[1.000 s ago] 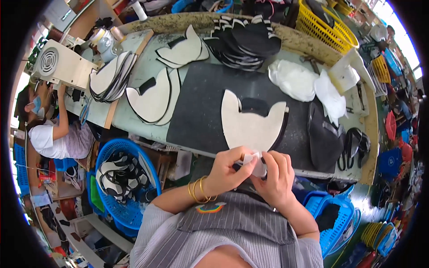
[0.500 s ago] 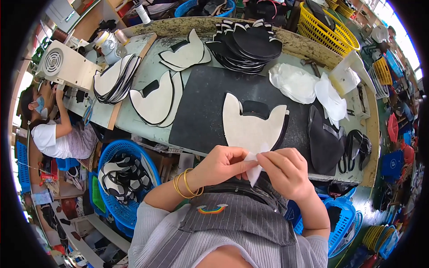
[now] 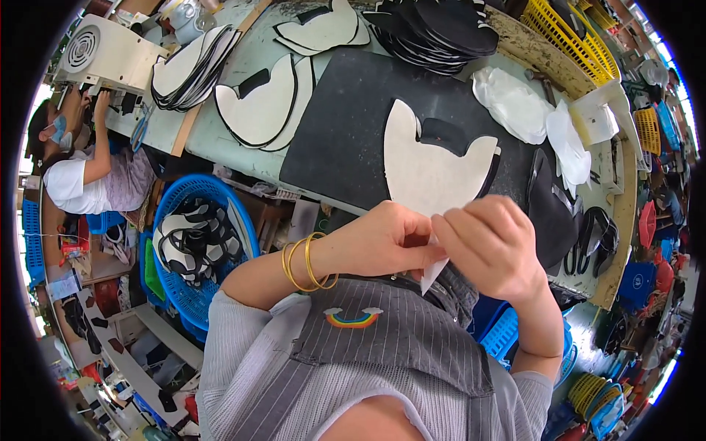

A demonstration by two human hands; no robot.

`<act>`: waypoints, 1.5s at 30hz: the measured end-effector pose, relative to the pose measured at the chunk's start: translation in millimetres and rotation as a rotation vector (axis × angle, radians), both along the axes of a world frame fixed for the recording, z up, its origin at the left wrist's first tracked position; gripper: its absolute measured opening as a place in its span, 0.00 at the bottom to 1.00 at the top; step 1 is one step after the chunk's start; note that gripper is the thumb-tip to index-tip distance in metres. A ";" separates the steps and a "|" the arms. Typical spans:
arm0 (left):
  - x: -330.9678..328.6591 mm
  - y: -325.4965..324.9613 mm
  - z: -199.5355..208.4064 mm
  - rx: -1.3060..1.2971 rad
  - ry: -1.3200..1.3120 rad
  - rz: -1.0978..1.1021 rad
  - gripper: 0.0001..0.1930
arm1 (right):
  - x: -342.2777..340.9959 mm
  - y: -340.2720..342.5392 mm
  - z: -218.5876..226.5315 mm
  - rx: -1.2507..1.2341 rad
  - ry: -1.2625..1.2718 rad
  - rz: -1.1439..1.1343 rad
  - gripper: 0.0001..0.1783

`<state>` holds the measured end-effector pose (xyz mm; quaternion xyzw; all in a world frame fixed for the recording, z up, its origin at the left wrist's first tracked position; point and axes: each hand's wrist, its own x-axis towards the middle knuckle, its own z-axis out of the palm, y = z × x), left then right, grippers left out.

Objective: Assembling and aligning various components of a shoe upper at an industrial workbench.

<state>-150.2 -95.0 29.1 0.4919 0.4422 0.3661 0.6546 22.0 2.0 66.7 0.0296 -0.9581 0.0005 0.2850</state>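
Both hands are held together above the near edge of the bench, pinching a small white thin sheet piece point(image 3: 432, 278). Its lower corner points down between my fingers, and most of it is hidden behind them. My left hand point(image 3: 393, 239), with gold bangles on its wrist, grips it from the left. My right hand point(image 3: 491, 246) has curled fingers closed on its other side. Just beyond lies a cream-faced, black-edged cut shoe-upper piece point(image 3: 434, 173), flat on the black mat point(image 3: 331, 140).
Stacks of black cut pieces point(image 3: 434, 33) and cream cut pieces point(image 3: 195, 62) lie farther back. White thin sheets point(image 3: 511, 103), a black piece point(image 3: 551, 213) and scissors point(image 3: 581, 253) are at right. A blue basket point(image 3: 250, 228) stands at left; a co-worker point(image 3: 95, 165) sits beyond it.
The bench appears higher in the picture as the view tilts. Both hands have shifted right and my right hand has turned, covering more of the white sheet piece.
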 end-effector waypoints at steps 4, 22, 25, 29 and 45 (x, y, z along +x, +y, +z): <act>-1.7 1.6 -12.9 -0.051 -0.165 0.220 0.12 | 19.6 -6.0 -6.9 -0.518 0.105 -0.347 0.27; -36.6 31.6 -92.5 -0.088 -0.104 0.569 0.10 | 4.2 -2.5 -124.7 -1.648 0.192 -0.720 0.08; -41.9 29.0 -100.8 -0.027 0.149 0.554 0.12 | 1.6 -2.4 -136.3 -1.534 0.079 -0.761 0.07; -35.8 32.7 -89.1 -0.101 0.313 0.506 0.16 | 0.9 -2.9 -134.5 -1.491 0.061 -0.793 0.07; 22.3 23.5 -68.1 0.792 1.124 -0.054 0.32 | 112.7 75.5 -121.4 -0.480 0.166 -1.198 0.08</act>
